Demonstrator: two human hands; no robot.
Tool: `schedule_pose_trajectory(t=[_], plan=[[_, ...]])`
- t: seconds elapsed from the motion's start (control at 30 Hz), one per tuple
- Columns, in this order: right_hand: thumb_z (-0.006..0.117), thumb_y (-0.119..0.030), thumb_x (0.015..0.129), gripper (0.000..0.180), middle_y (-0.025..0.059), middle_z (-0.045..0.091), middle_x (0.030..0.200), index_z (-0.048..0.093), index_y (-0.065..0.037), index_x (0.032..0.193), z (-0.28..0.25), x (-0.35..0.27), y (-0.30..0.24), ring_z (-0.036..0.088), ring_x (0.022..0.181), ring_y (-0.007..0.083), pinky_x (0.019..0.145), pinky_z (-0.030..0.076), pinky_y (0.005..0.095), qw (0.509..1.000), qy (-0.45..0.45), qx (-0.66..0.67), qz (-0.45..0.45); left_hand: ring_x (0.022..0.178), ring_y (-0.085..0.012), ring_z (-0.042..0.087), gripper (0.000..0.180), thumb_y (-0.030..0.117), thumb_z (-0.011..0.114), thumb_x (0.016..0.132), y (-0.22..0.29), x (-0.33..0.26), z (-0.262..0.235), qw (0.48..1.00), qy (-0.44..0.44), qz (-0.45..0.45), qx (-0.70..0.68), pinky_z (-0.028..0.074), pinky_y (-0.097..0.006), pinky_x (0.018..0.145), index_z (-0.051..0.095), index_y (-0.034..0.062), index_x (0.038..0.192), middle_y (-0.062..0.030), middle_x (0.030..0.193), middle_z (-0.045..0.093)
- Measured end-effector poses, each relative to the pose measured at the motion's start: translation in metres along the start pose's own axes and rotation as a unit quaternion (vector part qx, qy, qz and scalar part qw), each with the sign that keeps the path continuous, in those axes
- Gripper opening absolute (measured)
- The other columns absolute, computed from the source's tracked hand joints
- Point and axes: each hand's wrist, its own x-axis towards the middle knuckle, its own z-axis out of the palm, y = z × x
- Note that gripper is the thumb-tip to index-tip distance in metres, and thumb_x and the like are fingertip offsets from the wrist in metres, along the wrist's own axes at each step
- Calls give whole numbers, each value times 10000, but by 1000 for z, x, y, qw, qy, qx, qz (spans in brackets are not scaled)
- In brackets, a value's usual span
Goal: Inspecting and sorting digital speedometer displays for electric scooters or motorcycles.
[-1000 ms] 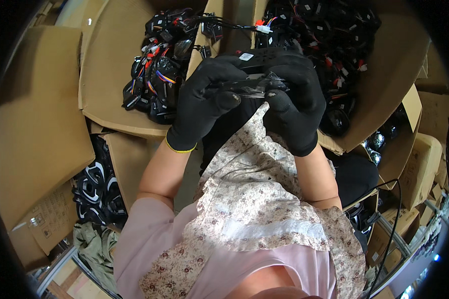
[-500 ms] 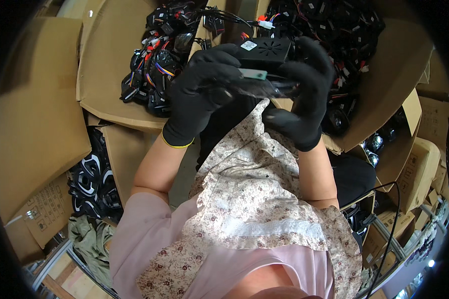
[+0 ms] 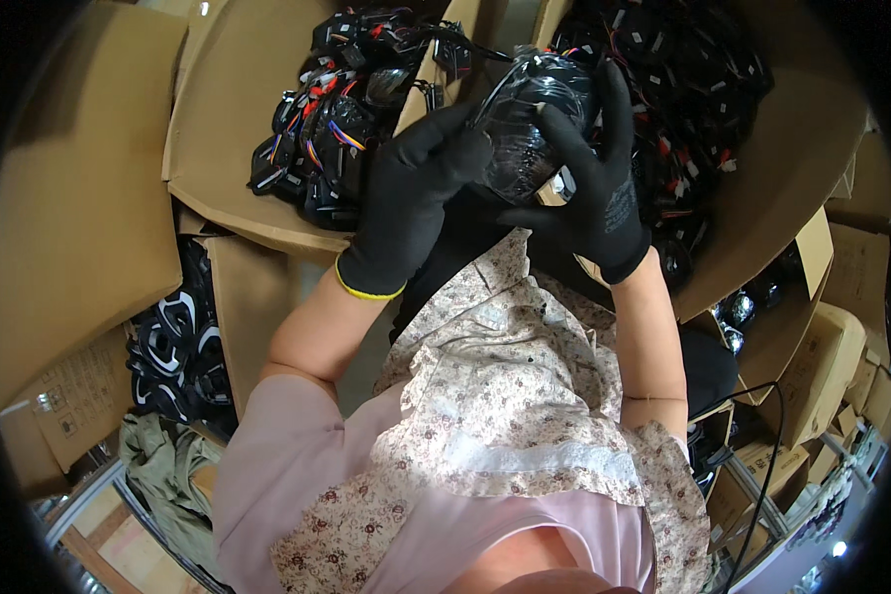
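Note:
Between my two gloved hands is a black device with clear, shiny plastic film over its face, held above my lap. My left hand, in a black glove with a yellow cuff edge, is closed at the device's left edge. My right hand, also in a black glove, grips the right side, with one finger lying on the film and the thumb lower down. Dark cables run at the device's upper left. Its underside is hidden.
A cardboard box at the left holds several black units with coloured wires. More wired units fill the box at the right. Black-and-white plastic parts lie lower left. A thin black cable hangs at the right.
The device has turned over: its vented face with the white label and the green strip no longer show, and the film-covered face does. My right hand's fingers have shifted over it.

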Motion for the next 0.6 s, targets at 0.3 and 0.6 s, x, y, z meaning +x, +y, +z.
schedule_pose_trajectory(t=[0.3,0.6], plan=[[972,-268,548,1119,236,299,1488,382,-140,1491,3,13,-6,352,1385,450,1114,401,515,995,64,74,14,1345,-224,468,939,317,918,677,-6,24,-43,927,-142,201,285,402,-376,1112,473,19,1448,-129,1496,449],[954,-336,553,1103,272,304,1489,398,-121,1481,10,13,-20,363,1365,477,1106,374,545,992,68,80,73,1374,-270,462,1303,393,971,542,5,35,-14,972,-215,-78,-51,361,-402,1165,243,22,1558,-141,1535,418]])
